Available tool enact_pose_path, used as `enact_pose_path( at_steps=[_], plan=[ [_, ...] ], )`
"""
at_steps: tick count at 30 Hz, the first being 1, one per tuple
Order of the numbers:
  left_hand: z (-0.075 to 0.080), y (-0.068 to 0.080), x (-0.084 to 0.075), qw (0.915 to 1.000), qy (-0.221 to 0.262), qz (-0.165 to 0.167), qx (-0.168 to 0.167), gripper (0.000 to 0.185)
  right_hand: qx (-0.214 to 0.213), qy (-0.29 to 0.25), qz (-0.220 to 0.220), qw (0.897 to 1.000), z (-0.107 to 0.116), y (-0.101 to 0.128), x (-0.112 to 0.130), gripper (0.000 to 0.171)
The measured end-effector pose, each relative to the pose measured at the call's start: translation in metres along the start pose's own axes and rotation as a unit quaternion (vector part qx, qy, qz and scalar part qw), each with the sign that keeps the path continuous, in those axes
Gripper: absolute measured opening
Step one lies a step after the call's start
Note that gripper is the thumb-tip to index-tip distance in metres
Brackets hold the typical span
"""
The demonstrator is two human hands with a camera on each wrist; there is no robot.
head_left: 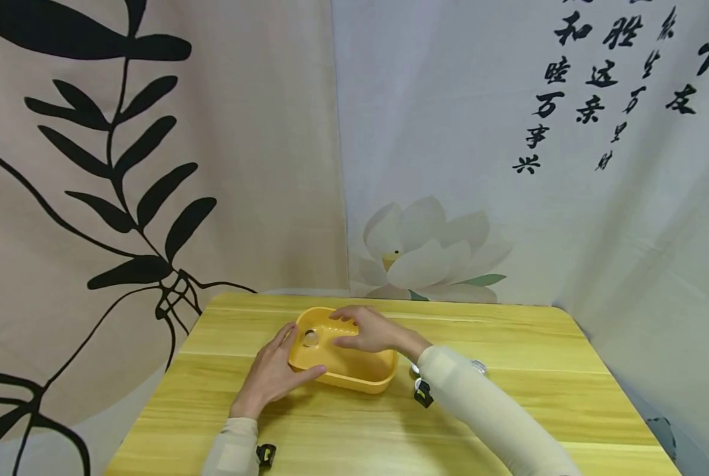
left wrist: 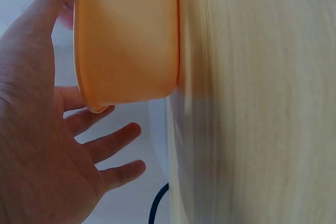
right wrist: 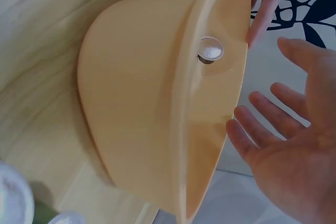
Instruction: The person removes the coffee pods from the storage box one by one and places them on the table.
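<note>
A yellow plastic basin [head_left: 354,382] with rounded corners stands on the table. Inside it, toward the left end, is a small round clear piece with a whitish face [head_left: 311,338], also seen in the right wrist view [right wrist: 211,50], with a dark spot beside it. My left hand [head_left: 274,370] spans the basin's near left corner, its thumb along the near rim and its fingertips at the left rim. In the left wrist view, several of its fingers spread out straight. Above the basin hovers my right hand [head_left: 369,330], fingers apart and nothing in them.
The wooden-topped table [head_left: 509,410] reaches back to a hanging printed cloth [head_left: 271,165]. Right of the basin, small round whitish things lie partly hidden by my right sleeve [head_left: 479,396]; a larger white round one [right wrist: 13,198] shows in the right wrist view.
</note>
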State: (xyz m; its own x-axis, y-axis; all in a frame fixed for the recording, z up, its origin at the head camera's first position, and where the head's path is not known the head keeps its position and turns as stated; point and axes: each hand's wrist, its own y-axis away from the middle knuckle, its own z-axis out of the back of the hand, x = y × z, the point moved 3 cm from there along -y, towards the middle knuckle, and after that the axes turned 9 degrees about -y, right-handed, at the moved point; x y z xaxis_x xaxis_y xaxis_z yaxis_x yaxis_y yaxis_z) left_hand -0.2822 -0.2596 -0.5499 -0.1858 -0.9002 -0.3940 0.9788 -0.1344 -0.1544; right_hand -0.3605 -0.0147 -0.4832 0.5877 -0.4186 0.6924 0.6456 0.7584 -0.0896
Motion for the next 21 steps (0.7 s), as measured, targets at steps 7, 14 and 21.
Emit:
enact_pose_path(
  at_steps=[7,14,21],
  plan=[
    [0.0,0.0,0.0,1.0,0.004,-0.003,-0.003,0.126,0.024,0.02,-0.009,0.999,-0.01,-0.016,0.001,0.062],
    [-0.001,0.001,0.0,1.0,0.002,0.002,0.001,0.124,0.054,0.037,-0.031,0.997,-0.016,-0.031,0.001,0.064],
    [-0.001,0.001,-0.002,1.0,-0.003,-0.001,0.005,0.125,0.065,0.043,-0.042,0.996,-0.023,-0.041,-0.006,0.065]
  ],
)
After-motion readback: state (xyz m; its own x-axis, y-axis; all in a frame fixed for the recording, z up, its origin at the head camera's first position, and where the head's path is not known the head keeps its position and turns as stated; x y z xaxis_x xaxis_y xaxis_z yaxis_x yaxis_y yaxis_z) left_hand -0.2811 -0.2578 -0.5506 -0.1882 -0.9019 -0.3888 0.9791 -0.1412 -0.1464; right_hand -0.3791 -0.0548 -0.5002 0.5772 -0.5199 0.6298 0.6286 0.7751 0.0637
